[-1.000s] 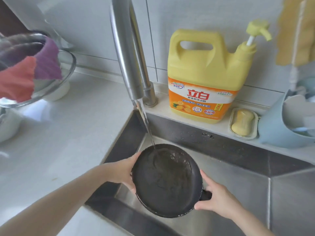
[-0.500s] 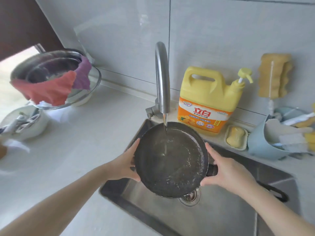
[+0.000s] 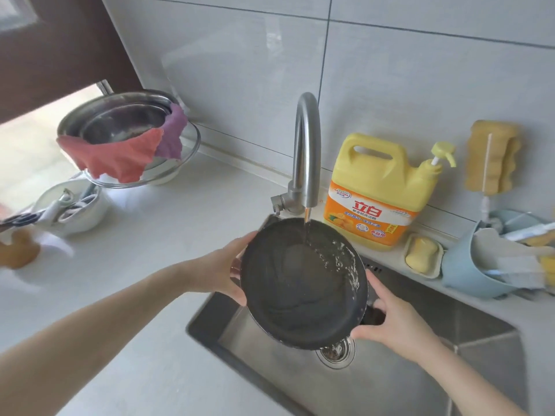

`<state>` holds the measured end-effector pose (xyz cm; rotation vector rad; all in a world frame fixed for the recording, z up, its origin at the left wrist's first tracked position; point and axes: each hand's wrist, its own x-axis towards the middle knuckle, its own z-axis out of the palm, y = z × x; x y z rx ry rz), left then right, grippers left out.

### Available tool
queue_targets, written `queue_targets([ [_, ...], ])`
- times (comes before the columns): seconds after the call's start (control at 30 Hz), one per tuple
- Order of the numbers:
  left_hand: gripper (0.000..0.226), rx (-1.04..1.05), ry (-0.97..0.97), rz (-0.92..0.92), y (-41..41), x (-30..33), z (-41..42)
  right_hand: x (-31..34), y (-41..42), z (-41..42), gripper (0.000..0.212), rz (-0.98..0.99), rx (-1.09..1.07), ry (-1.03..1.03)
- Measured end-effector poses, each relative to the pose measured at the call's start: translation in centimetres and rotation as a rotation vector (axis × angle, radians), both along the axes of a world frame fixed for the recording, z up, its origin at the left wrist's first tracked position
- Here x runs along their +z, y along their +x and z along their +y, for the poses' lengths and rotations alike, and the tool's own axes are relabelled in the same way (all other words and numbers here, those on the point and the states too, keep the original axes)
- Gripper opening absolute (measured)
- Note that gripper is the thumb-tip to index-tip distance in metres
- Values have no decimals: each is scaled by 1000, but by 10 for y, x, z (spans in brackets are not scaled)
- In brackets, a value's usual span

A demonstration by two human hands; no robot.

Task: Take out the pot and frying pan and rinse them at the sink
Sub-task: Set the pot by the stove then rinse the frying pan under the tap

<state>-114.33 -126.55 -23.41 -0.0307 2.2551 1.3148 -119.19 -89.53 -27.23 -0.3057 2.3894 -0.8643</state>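
The pan (image 3: 300, 283) is black and round, with a dark, wet inside. It is held above the sink (image 3: 390, 370), tilted, its far rim raised toward the tap (image 3: 304, 151) and its near rim lowered over the drain (image 3: 335, 352). A thin stream of water is poured from the tap onto its upper right part, where bubbles and splashes are seen. Its short dark handle stub is seen at the right edge. The sink is steel and rectangular.
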Motion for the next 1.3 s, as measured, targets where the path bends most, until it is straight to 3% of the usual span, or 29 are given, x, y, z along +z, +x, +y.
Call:
queue_targets([
  [0.17, 129, 21, -71, 160, -2, -5, 10, -2, -7, -7, 128, 157, -27, 21],
  [0.37, 136, 72, -183, 525, 1, -38, 33, 17, -14, 4, 127, 352, -42, 72],
  [0.67, 120, 188, -405, 901, 4, -63, 67, 18, 3, 30, 107, 790, -49, 156],
  [0.73, 115, 173, -448, 943, 2, -66, 75, 21, 8, 37, 88, 838, -31, 138],
  [0.83, 123, 162, -421, 985, 2, -70, 87, 25, 10, 51, 80, 838, -22, 129],
  [0.93, 129, 153, -362, 953, -1, -74, 98, 26, 12, 61, 86, 803, -13, 176],
  [1.03, 132, 133, -297, 808, -7, -77, 103, 28, 13, 66, 131, 645, -36, 221],
  [1.3, 142, 11, -136, 236, -28, -91, 85, 39, -7, 62, 119, 230, 88, 264],
])
